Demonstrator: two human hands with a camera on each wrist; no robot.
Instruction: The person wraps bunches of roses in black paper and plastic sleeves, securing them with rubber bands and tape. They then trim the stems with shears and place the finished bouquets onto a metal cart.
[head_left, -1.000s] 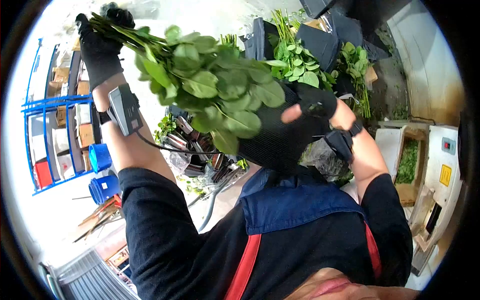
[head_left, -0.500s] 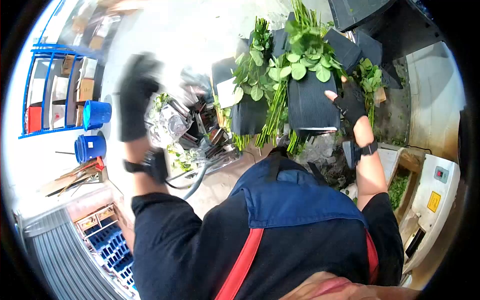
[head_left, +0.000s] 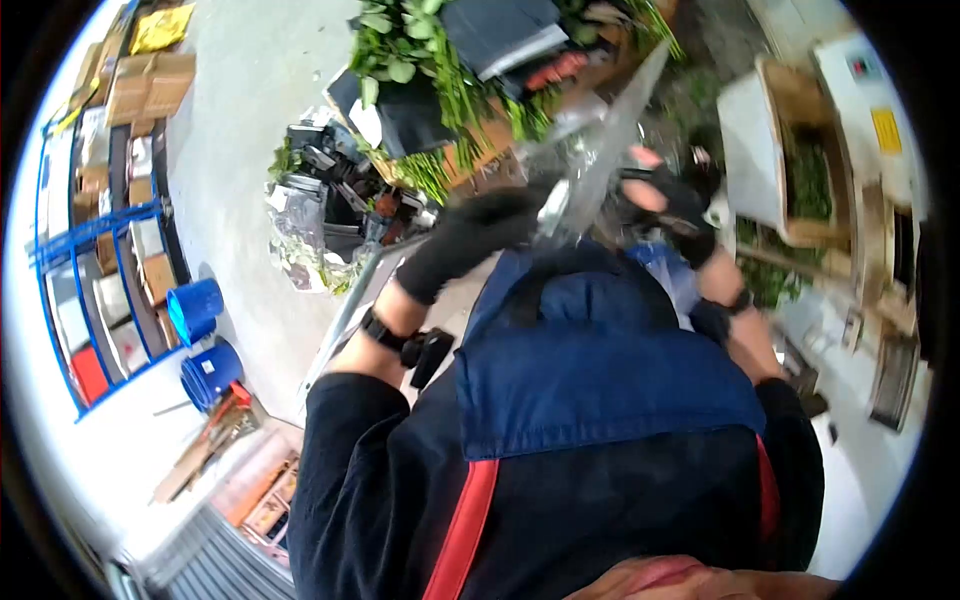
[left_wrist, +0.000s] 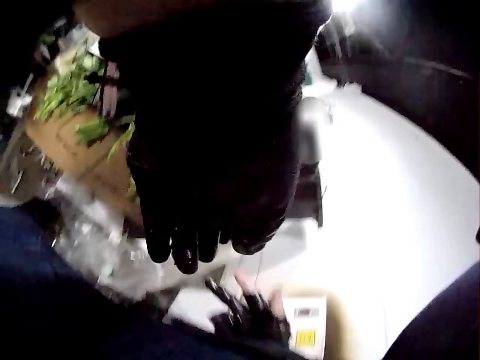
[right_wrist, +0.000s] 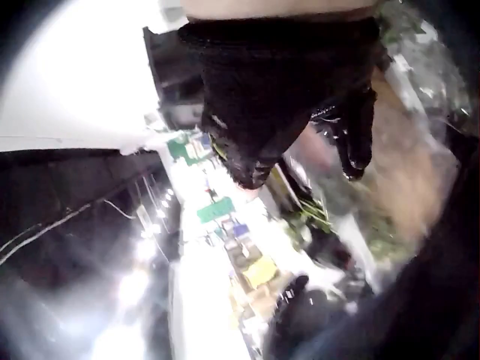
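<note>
My left hand [head_left: 490, 230], in a black glove, is in front of the apron, with its fingers straight in the left wrist view. My right hand [head_left: 672, 208] is to its right in a black glove that leaves the thumb and a fingertip bare. A clear plastic sheet [head_left: 612, 150] rises between the hands, its lower end near the left fingertips and its edge by the right thumb. In the right wrist view, the plastic film [right_wrist: 416, 161] passes beside the right hand's spread fingers [right_wrist: 358, 142]. I cannot tell whether the right fingers pinch it.
Bundles of leafy green stems [head_left: 400, 45] lie with a black wrapped pack [head_left: 505, 30] on the wooden table [head_left: 492, 145]. A heap of dark scraps and plastic [head_left: 330, 195] sits on the left. Blue buckets [head_left: 195, 310] and a white machine [head_left: 750, 150] flank the area.
The left hand let go of the leafy bundle, and the right hand left the black corrugated pack. Both hands came in close to the body, where clear plastic now shows. The head view shifted.
</note>
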